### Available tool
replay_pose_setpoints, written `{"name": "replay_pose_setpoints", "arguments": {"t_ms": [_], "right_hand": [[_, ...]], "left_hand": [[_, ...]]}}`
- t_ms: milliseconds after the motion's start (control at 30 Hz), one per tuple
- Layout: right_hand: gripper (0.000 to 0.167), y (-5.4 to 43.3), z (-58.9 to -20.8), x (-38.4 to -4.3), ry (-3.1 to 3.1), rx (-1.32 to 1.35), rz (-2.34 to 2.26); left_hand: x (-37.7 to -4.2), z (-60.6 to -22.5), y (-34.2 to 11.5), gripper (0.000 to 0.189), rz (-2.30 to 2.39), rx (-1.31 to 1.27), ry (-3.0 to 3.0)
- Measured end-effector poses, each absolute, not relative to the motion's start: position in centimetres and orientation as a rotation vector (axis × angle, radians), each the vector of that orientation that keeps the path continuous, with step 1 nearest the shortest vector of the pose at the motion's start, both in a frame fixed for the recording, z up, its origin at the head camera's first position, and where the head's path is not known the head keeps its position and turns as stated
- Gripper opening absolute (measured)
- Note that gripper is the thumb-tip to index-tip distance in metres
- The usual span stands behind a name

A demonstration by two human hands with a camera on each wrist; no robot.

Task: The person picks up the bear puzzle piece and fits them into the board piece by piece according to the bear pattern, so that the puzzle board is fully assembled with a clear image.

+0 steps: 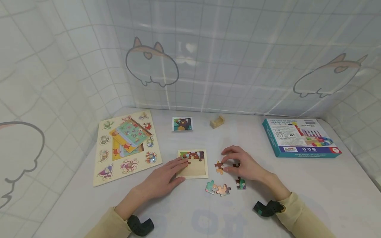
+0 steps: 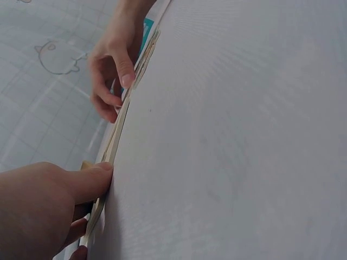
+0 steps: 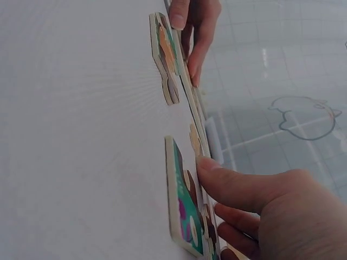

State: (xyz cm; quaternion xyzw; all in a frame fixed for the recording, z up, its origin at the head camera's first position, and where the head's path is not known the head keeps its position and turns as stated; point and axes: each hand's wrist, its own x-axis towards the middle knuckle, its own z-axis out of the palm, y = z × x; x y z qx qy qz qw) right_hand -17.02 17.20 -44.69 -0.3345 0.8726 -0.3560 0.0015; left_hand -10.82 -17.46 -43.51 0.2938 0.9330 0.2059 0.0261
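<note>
A small wooden jigsaw tray (image 1: 193,170) lies on the table, with bear-picture pieces (image 1: 193,156) fitted along its top. My left hand (image 1: 162,177) rests on the tray's left side, fingers stretched over the edge and thumb by the lower left corner. Just right of the tray, my right hand (image 1: 245,165) pinches a brown and orange jigsaw piece (image 1: 219,167) between thumb and index fingertips. Under that hand a dark piece (image 1: 236,165) is partly hidden. Nearer me lie a green piece (image 1: 210,187), a peach piece (image 1: 223,189) and a green-and-brown piece (image 1: 241,183).
A bear picture card (image 1: 182,124) and a small wooden holder (image 1: 217,122) stand behind the tray. At left is a large animal puzzle board (image 1: 99,168) bearing picture boards (image 1: 131,132). A teal-edged game box (image 1: 300,138) lies at right.
</note>
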Motion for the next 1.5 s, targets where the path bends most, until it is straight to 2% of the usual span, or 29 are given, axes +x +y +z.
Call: {"name": "replay_pose_setpoints", "arguments": {"t_ms": [1500], "right_hand": [[0.015, 17.15, -44.5, -17.02, 2.729, -1.039, -1.081]], "left_hand": [[-10.97, -43.73, -17.52, 0.053, 0.656, 0.903, 2.871]]}}
